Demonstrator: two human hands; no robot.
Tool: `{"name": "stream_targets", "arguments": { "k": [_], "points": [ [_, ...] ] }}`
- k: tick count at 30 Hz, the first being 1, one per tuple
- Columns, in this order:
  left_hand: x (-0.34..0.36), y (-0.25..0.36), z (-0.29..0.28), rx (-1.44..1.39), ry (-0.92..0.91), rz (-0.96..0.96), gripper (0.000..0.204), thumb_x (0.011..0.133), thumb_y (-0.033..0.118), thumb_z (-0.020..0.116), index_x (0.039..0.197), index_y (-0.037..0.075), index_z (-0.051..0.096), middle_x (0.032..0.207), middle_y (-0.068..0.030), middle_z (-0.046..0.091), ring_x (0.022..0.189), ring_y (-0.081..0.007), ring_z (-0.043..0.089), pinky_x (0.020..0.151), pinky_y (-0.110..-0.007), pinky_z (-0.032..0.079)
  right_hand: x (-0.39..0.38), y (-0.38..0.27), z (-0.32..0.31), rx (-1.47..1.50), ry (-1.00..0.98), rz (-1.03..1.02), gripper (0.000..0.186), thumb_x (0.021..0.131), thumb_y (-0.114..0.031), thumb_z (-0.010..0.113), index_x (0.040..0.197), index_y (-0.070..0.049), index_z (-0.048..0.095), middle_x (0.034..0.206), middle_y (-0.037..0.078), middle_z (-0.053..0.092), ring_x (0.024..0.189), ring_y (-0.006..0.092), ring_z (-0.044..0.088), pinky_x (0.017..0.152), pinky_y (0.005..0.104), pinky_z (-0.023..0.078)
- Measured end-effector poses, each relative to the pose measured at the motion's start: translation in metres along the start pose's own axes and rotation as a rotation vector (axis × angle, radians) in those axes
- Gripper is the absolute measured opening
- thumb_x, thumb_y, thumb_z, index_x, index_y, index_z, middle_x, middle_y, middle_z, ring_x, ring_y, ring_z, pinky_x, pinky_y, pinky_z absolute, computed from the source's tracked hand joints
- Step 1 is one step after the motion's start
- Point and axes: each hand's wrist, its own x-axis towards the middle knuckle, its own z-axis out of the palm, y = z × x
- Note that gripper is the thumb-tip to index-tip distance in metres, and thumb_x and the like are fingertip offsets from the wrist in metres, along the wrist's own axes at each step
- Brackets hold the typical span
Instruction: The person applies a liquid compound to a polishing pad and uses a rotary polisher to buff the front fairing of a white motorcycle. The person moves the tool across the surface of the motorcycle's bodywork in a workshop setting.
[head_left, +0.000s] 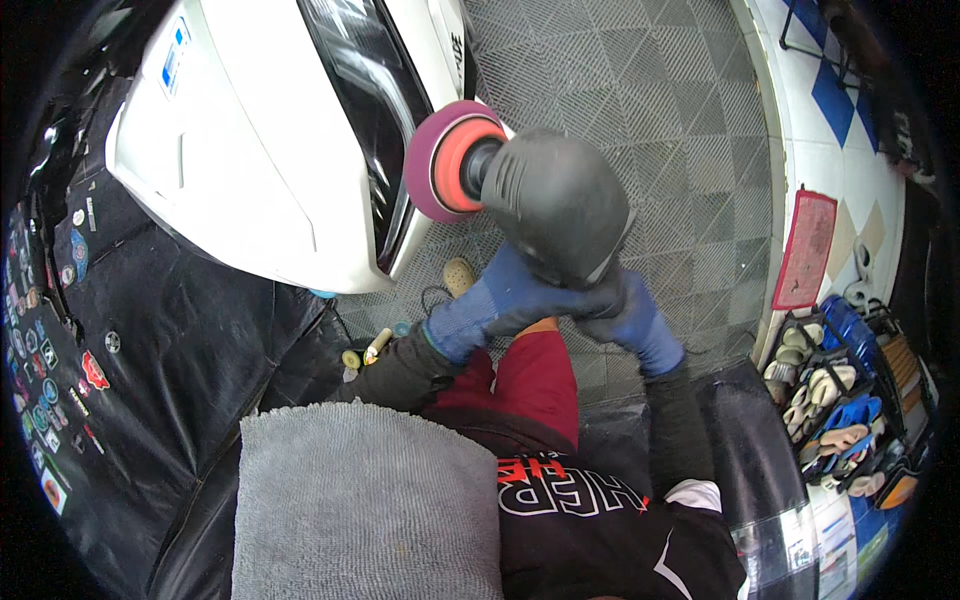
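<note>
Both my hands wear blue gloves with dark palms and grip a black polisher. My left hand is closed under its body, nearest the pad. Around the rear part of the machine closes my right hand, its fingers partly hidden. The polisher's round purple and orange pad faces left. It overlaps the edge of a white vehicle fairing beside a dark headlight; whether pad and surface touch I cannot tell.
A grey towel hangs over my left side. Black sheeting with stickers covers the left. On the grey tiled floor lie a beige clog and a small bottle. At right are a red mat and a shoe rack.
</note>
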Motion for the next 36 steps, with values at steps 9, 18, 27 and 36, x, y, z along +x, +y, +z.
{"name": "stream_targets", "arguments": {
  "k": [9, 18, 27, 36],
  "points": [
    [-0.113, -0.03, -0.094, 0.331, -0.208, -0.202, 0.084, 0.07, 0.028, 0.092, 0.138, 0.003, 0.049, 0.134, -0.0148, 0.059, 0.124, -0.0233, 0.057, 0.109, -0.04, 0.045, 0.033, 0.144, 0.194, 0.064, 0.227, -0.319, 0.082, 0.066, -0.028, 0.089, 0.135, -0.004, 0.052, 0.124, 0.015, 0.065, 0.113, 0.0303, 0.064, 0.098, 0.0423, 0.05],
    [-0.165, -0.04, -0.118, 0.284, -0.259, -0.426, 0.085, 0.07, 0.024, 0.093, 0.14, 0.004, 0.049, 0.137, -0.0133, 0.058, 0.124, -0.0219, 0.056, 0.109, -0.04, 0.044, 0.031, 0.19, 0.266, -0.062, 0.286, -0.277, 0.079, 0.067, -0.033, 0.09, 0.131, -0.005, 0.054, 0.126, 0.016, 0.063, 0.115, 0.0277, 0.063, 0.098, 0.0425, 0.05],
    [-0.056, -0.015, -0.081, 0.241, -0.453, 0.079, 0.078, 0.075, 0.023, 0.09, 0.142, 0.009, 0.052, 0.141, -0.0102, 0.058, 0.128, -0.0208, 0.055, 0.109, -0.04, 0.045, -0.018, -0.005, 0.089, -0.451, 0.418, -0.185, 0.075, 0.062, -0.037, 0.092, 0.125, -0.008, 0.062, 0.109, 0.014, 0.073, 0.101, 0.0268, 0.072, 0.088, 0.0399, 0.057],
    [0.032, 0.084, -0.029, -0.273, -0.361, 0.553, 0.082, 0.069, 0.019, 0.092, 0.139, 0.006, 0.051, 0.138, -0.0146, 0.058, 0.126, -0.0257, 0.056, 0.109, -0.042, 0.045, -0.017, -0.186, 0.025, -0.671, 0.412, -0.162, 0.07, 0.063, -0.026, 0.092, 0.122, -0.002, 0.063, 0.112, 0.013, 0.072, 0.103, 0.0197, 0.069, 0.092, 0.0341, 0.054]
  ]
}}
